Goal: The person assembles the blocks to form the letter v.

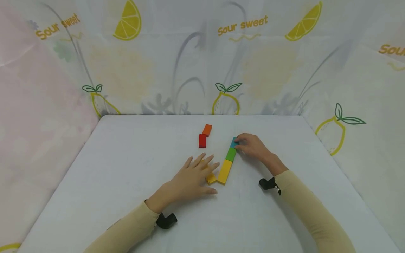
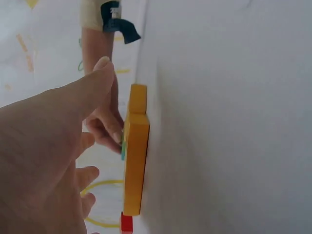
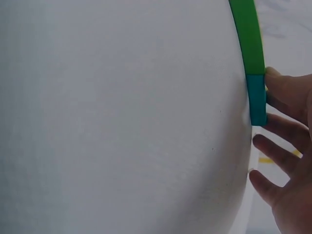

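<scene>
In the head view, a yellow block (image 1: 224, 172), a green block (image 1: 231, 154) and a blue block (image 1: 233, 143) lie end to end in a slanted row. My right hand (image 1: 251, 146) pinches the blue block at the far end; in the right wrist view, thumb and fingertips are against the blue block (image 3: 257, 100), which abuts the green block (image 3: 248, 39). Fingers spread, my left hand (image 1: 190, 179) hovers over a second yellow block (image 1: 211, 179), partly hiding it. That block's near corner meets the row's near end. Whether the left hand touches it, I cannot tell.
Beyond the left hand lie a red block (image 1: 202, 141) and an orange block (image 1: 207, 130), corners close together. All stand on a white table (image 1: 126, 151), backed by a lemon-printed cloth (image 1: 190, 70). Black wrist cameras (image 1: 166, 221) hang beneath both sleeves.
</scene>
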`<state>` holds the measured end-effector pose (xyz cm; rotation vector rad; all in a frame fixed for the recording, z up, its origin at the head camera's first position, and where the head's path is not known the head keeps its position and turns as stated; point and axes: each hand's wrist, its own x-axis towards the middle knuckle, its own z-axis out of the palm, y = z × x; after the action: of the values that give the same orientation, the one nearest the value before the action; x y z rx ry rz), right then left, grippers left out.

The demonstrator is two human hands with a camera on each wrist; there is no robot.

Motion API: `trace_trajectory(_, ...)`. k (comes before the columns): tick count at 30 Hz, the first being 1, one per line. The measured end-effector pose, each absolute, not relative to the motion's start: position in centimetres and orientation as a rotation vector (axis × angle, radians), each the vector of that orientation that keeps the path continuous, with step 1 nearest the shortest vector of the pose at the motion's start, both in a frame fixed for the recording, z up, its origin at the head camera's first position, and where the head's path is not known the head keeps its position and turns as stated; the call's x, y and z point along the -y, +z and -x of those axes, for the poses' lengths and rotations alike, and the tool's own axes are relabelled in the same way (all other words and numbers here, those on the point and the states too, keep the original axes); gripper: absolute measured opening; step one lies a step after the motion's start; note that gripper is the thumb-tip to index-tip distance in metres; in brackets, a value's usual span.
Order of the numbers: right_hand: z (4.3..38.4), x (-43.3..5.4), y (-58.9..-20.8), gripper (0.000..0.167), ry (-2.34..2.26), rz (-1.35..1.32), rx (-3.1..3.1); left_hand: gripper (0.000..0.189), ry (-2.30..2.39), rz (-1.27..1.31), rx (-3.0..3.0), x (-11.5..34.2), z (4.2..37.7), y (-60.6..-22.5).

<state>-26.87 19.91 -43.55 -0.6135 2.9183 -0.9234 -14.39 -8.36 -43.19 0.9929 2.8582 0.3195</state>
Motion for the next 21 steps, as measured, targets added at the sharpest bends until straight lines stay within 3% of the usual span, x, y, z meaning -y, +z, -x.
trace_trajectory(8, 27.0, -20.3, -44.2, 0.028, -0.969, 0.601, -2.902, 0.086, 0.456, -0.788, -2.945, 10.7, 18.0, -42.8)
trace_trajectory(21, 26.9, -20.3, -44.1, 0.027, -0.975, 0.656, -2.930, 0.070, 0.662, -0.727, -2.904, 11.2, 21.9, -43.6)
